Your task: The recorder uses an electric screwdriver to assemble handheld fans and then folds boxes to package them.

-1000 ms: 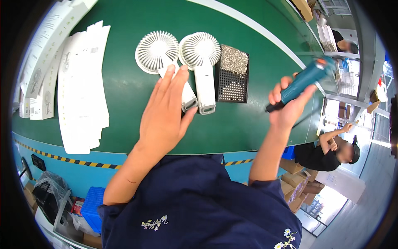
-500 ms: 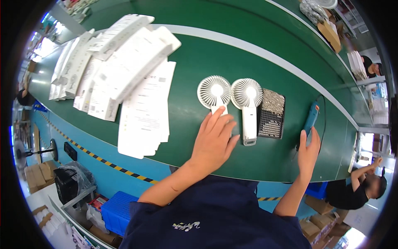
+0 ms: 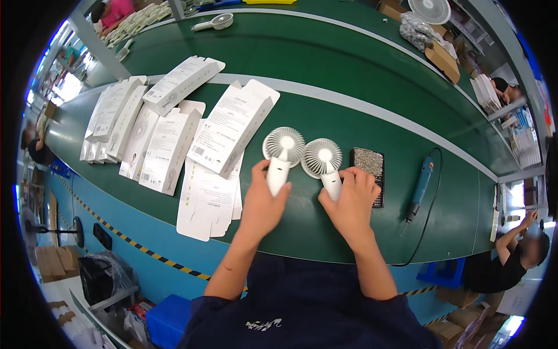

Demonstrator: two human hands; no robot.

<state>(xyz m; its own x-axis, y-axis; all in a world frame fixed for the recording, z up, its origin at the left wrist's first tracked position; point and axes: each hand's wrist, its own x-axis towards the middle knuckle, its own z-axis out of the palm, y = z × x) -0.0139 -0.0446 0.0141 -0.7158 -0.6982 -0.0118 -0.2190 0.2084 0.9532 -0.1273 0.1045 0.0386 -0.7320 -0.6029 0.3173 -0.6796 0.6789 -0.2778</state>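
Note:
Two white handheld fans lie side by side on the green worktable (image 3: 314, 232). My left hand (image 3: 261, 206) is closed round the handle of the left fan (image 3: 285, 145), thumb on one side and fingers on the other. The handle of the right fan (image 3: 321, 157) is gripped by my right hand (image 3: 353, 203), whose fingers reach over a black tray (image 3: 367, 159) of small metal screws. The two round fan heads nearly touch. To the right of the tray, a blue electric screwdriver (image 3: 422, 183) rests on the table with its cord attached.
Several white printed cartons (image 3: 235, 125) and flat unfolded ones (image 3: 203, 212) are heaped at the left. Another fan (image 3: 218, 22) lies beyond the pale dividing strip. A co-worker (image 3: 511, 256) is at the far right. Below the table is a blue crate (image 3: 168, 320).
My right hand has left the electric screwdriver and moved left onto the right fan's handle. My left hand has closed round the left fan. The fans now tilt, and the view has shifted.

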